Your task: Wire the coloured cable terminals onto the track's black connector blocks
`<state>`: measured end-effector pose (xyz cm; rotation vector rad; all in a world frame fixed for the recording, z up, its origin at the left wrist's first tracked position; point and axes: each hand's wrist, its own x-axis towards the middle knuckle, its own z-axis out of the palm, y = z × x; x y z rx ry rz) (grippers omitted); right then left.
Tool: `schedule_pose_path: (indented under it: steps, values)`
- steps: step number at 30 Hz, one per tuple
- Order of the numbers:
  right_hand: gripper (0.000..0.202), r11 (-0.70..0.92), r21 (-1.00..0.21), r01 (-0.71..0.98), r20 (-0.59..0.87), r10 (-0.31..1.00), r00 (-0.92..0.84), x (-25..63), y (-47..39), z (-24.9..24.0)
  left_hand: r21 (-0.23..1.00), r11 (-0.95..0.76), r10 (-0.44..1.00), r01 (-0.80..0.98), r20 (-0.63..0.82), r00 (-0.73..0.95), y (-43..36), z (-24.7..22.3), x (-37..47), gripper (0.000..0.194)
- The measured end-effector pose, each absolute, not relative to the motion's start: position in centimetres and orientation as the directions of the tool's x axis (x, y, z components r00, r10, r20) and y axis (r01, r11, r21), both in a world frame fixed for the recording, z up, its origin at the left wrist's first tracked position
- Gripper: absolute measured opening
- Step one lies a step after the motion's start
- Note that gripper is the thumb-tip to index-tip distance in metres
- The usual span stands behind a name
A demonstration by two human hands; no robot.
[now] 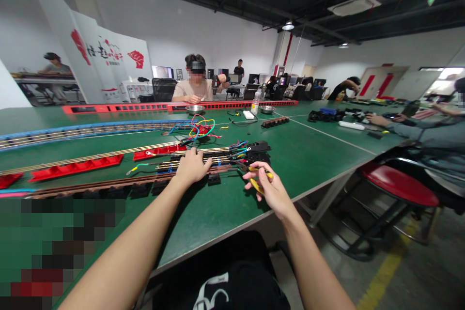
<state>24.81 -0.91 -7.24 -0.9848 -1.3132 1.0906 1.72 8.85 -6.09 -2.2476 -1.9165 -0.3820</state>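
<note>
My left hand (193, 166) rests on the long rail assembly of brown and brass-coloured strips (109, 183), fingers bent over it; whether it grips a part is hidden. Yellow-handled pliers (256, 186) are in my right hand (269, 188), at the right end of the assembly. The jaws point left toward a cluster of black connectors (258, 147) and coloured wires. A green wire with a ring terminal (140, 168) lies left of my left hand. Red plastic holders (78, 168) sit along the rails behind.
Behind lie a blue-edged rail (87, 128), tangled wires (201, 128), metal bowls (195, 109), a bottle (255, 104) and a long red rail (145, 106). A person (194, 85) sits opposite. Another person's hand (378, 119) is at the right. A red stool (399, 186) stands beside the table.
</note>
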Motion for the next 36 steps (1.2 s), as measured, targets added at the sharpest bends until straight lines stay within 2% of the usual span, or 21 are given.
schedule_pose_path:
  steps: [11,18,27,36]
  values:
    - [0.057,0.259,-0.963,-0.076,0.256,0.966,0.044,23.4,1.2,-9.9,0.028,-0.158,0.950,0.987,0.279,0.144,8.6,-5.7,1.9,0.058]
    - [0.049,0.312,-0.934,0.173,0.329,0.941,0.084,23.4,0.9,-10.7,0.023,-0.166,0.943,0.986,0.296,0.152,8.8,-6.0,1.8,0.058]
    - [0.056,0.278,-0.960,-0.038,0.275,0.959,0.068,23.7,1.4,-10.5,0.027,-0.158,0.951,0.987,0.272,0.145,8.8,-5.8,1.8,0.060]
    - [0.045,0.253,-0.967,-0.035,0.250,0.965,0.075,23.9,1.0,-10.0,0.022,-0.161,0.950,0.987,0.274,0.149,8.8,-5.8,1.8,0.058]
